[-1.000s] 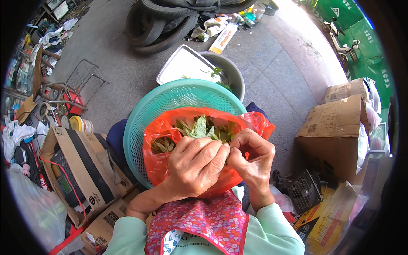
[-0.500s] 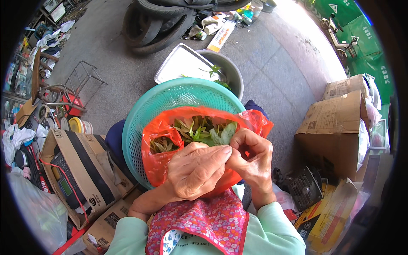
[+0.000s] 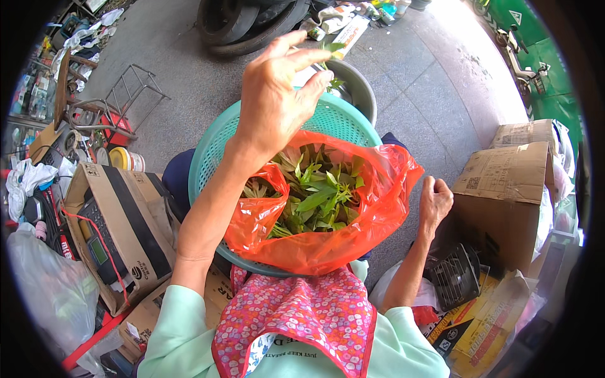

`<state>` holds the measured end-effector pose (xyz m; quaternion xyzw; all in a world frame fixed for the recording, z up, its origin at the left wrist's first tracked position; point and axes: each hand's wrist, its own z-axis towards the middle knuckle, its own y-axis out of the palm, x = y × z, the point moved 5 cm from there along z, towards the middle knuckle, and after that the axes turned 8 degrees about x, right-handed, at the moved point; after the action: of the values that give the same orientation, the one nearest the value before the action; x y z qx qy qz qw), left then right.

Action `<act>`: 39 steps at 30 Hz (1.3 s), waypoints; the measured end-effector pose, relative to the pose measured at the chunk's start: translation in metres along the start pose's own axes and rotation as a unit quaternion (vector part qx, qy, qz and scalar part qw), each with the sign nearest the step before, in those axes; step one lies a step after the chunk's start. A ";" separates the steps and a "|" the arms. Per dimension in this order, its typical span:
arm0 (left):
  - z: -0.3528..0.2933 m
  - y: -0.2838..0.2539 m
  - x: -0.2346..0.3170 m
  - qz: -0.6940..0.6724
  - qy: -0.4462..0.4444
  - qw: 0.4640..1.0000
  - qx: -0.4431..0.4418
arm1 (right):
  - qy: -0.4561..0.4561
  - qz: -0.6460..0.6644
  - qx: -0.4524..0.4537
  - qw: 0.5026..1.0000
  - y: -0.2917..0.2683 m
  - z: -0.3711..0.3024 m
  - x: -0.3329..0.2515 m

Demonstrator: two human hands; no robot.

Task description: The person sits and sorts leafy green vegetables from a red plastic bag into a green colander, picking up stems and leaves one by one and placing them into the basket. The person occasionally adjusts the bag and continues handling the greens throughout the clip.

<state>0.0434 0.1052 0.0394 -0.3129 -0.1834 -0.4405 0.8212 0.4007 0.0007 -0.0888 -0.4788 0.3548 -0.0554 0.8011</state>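
Note:
My left hand (image 3: 277, 94) reaches out over the far side of the turquoise perforated basket (image 3: 211, 142), fingers spread apart. A green leaf (image 3: 334, 47) shows right at its fingertips, seemingly loose. Beyond the basket stands a grey metal basin (image 3: 368, 94), partly hidden by this hand, with more greens in it. An orange-red plastic bag (image 3: 384, 208) sits in the basket on my lap, its mouth wide and full of leafy green sprigs (image 3: 321, 192). To the right of the bag, my right hand (image 3: 436, 201) is closed; whatever it may hold is hidden.
Cardboard boxes (image 3: 504, 186) stand at the right, near a black grille (image 3: 452, 277). On the left are a carton (image 3: 123, 233) with a keypad device, a metal-framed chair (image 3: 120, 113) and clutter. Tyres (image 3: 252, 28) lie at the far side.
My hands, together over the bag before, have parted: the left moved forward over the basin with a leaf, the right out to the right. The bag's mouth now shows more of the greens.

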 end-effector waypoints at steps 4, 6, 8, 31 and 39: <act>-0.046 -0.016 0.032 -0.081 -0.073 0.976 -0.186 | -0.008 -0.152 -0.170 0.974 0.029 -0.020 0.031; -0.091 -0.026 0.041 -0.075 -0.067 0.938 -0.331 | -0.016 -0.204 -0.196 0.959 0.025 -0.024 0.022; -0.127 -0.042 0.040 -0.024 -0.068 0.908 -0.413 | -0.060 -0.210 -0.160 0.963 0.018 -0.019 0.030; -0.118 -0.044 0.011 0.058 -0.181 0.954 -0.231 | -0.427 -0.061 -0.315 0.846 -0.046 -0.109 -0.139; -0.105 -0.039 0.019 -0.026 -0.188 0.957 -0.219 | -0.344 0.046 -0.268 0.899 -0.057 -0.088 -0.135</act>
<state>0.0237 0.0067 -0.0137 -0.5572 -0.2423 -0.4245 0.6713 0.2603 -0.0360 0.0006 -0.6476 0.0799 0.2471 0.7163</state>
